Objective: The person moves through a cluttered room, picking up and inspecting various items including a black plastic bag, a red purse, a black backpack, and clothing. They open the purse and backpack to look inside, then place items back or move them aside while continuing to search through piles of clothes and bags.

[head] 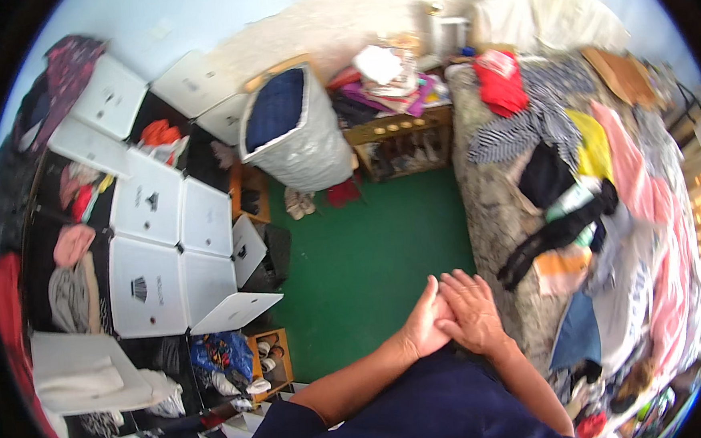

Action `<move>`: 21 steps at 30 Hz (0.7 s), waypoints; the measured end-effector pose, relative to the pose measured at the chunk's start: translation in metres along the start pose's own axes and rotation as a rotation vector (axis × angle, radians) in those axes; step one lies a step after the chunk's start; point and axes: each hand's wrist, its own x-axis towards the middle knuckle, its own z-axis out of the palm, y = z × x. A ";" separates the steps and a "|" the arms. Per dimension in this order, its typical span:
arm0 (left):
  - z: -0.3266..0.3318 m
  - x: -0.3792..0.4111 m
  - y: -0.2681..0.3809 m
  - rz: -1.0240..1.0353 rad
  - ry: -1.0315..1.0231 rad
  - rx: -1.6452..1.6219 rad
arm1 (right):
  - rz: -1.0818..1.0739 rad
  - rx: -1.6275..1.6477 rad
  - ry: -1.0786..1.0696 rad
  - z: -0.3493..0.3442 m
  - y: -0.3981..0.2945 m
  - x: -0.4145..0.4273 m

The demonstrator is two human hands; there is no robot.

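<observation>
My left hand [422, 326] and my right hand [475, 315] meet in front of my body, over the green floor [370, 242]. The right one lies across the left, its back upward and its fingers slightly spread. Most of the left fingers are hidden beneath it. I see no object between them. Nearest on the right is a bed [483, 223] strewn with clothes, among them a black garment [559, 230], a striped garment [525, 127], a yellow cloth [591, 144] and a red cloth [500, 83].
White modular cabinets [150, 285] line the left, several doors swung out, including one panel [236, 312] jutting over the floor. A silver-grey hamper [304, 155] holds dark blue fabric. Folded textiles [391, 90] top a wooden cabinet [405, 131]. Shoes [268, 347] fill a wooden cubby.
</observation>
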 end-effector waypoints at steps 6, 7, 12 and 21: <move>-0.027 -0.018 0.034 0.165 -0.057 0.006 | 0.372 0.379 -0.057 0.048 0.072 0.005; -0.025 -0.014 0.044 0.201 -0.049 0.016 | 0.370 0.418 -0.076 0.049 0.077 0.010; -0.007 0.035 0.090 0.211 -0.007 0.204 | 0.316 0.909 -0.138 0.040 0.095 0.063; 0.034 0.167 0.106 -0.007 0.222 0.579 | 0.579 0.652 -0.015 -0.014 0.208 0.044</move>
